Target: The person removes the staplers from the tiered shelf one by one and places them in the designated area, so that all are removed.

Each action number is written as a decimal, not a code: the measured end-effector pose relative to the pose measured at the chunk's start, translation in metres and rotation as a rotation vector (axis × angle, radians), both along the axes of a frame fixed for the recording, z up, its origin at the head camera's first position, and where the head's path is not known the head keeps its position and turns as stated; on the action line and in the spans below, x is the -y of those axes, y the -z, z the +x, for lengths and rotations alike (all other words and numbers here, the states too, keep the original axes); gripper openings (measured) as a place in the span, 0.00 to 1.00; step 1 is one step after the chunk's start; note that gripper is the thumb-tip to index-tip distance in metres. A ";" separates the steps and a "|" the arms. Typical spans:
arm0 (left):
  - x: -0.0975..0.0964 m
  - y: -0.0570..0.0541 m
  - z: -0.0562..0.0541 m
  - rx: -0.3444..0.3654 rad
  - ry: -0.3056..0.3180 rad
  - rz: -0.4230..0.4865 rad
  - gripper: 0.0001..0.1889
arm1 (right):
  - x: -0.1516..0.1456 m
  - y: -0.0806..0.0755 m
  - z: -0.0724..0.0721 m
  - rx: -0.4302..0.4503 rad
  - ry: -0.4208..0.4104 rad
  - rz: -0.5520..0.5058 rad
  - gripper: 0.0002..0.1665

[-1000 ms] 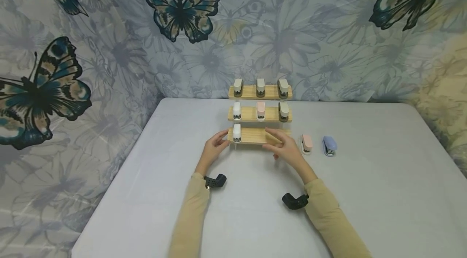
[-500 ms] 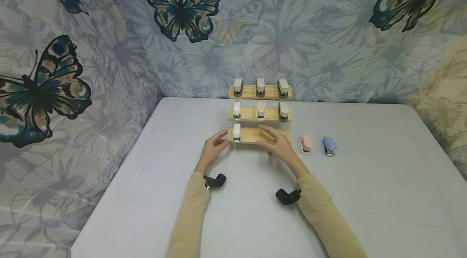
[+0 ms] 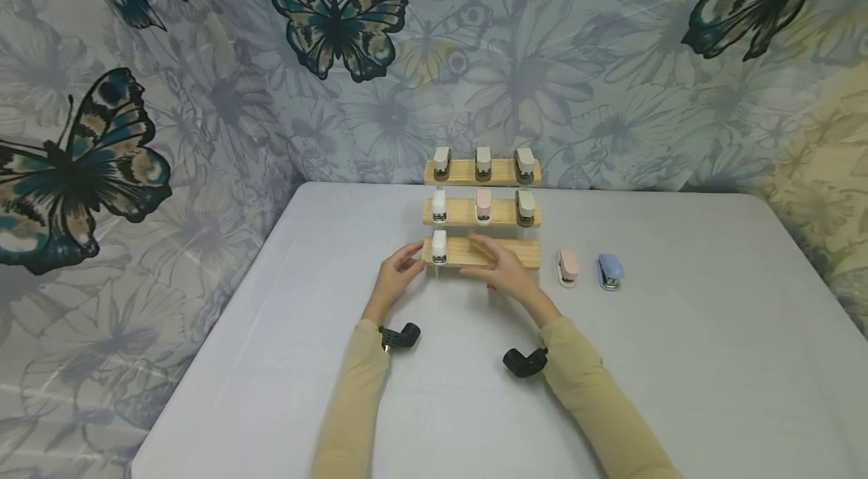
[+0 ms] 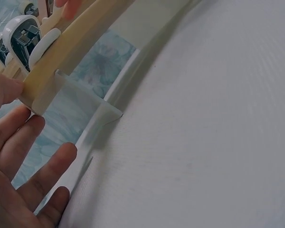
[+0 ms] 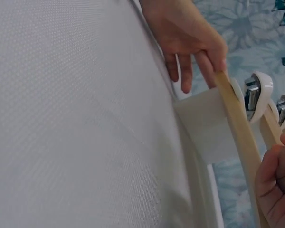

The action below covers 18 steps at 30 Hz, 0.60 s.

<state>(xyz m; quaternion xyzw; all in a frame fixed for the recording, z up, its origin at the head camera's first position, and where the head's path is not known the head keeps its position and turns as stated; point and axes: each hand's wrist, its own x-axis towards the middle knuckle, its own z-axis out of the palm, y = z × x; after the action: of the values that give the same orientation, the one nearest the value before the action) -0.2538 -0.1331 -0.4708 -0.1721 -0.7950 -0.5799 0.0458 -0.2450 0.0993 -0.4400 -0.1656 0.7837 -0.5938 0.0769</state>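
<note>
Shelf (image 3: 525, 254) — lowest — pinched at left end by left hand (image 3: 394, 280), likely for steadiness; right hand (image 3: 503, 273) loose, empty, over front edge.

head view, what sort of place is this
Perhaps a corner set up for recording tabletop work: butterfly-print walls meet behind a white table, and black wrist devices are worn on both arms.
</note>
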 end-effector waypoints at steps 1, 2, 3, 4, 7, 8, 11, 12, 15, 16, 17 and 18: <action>0.000 -0.001 0.000 0.007 -0.001 -0.002 0.20 | 0.001 0.000 -0.001 -0.008 0.005 0.012 0.43; 0.000 -0.001 0.000 0.010 -0.003 -0.004 0.20 | 0.003 0.000 -0.001 -0.017 0.014 0.025 0.43; 0.000 -0.001 0.000 0.014 -0.005 -0.004 0.20 | 0.004 -0.001 -0.002 -0.027 0.025 0.042 0.43; 0.000 0.000 0.000 0.018 -0.007 -0.005 0.20 | 0.005 -0.001 -0.002 -0.034 0.039 0.055 0.42; 0.001 0.002 0.000 0.014 -0.016 -0.007 0.20 | 0.008 -0.002 -0.002 -0.041 0.076 0.072 0.40; 0.001 0.003 0.000 0.010 -0.014 -0.003 0.20 | 0.009 -0.002 -0.002 -0.042 0.088 0.071 0.39; 0.001 0.004 -0.001 0.002 0.001 0.011 0.20 | 0.012 -0.003 -0.003 -0.048 0.110 0.063 0.38; 0.001 0.004 -0.002 0.002 0.009 0.017 0.20 | 0.013 -0.003 -0.003 -0.054 0.118 0.066 0.38; 0.001 0.004 -0.002 -0.001 0.019 0.016 0.20 | 0.018 -0.002 -0.005 -0.080 0.135 0.080 0.38; 0.002 0.003 -0.002 -0.001 0.020 0.015 0.20 | 0.019 -0.002 -0.006 -0.094 0.136 0.090 0.39; 0.002 0.003 -0.002 -0.003 0.018 0.010 0.21 | 0.021 -0.002 -0.008 -0.101 0.139 0.094 0.39; 0.002 0.003 -0.002 -0.005 0.017 0.008 0.21 | 0.023 -0.002 -0.009 -0.105 0.138 0.092 0.40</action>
<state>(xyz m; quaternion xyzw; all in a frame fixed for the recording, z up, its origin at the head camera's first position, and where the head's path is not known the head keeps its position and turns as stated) -0.2558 -0.1353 -0.4737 -0.1799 -0.7912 -0.5828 0.0436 -0.2540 0.0764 -0.4377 -0.1382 0.8226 -0.5515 0.0021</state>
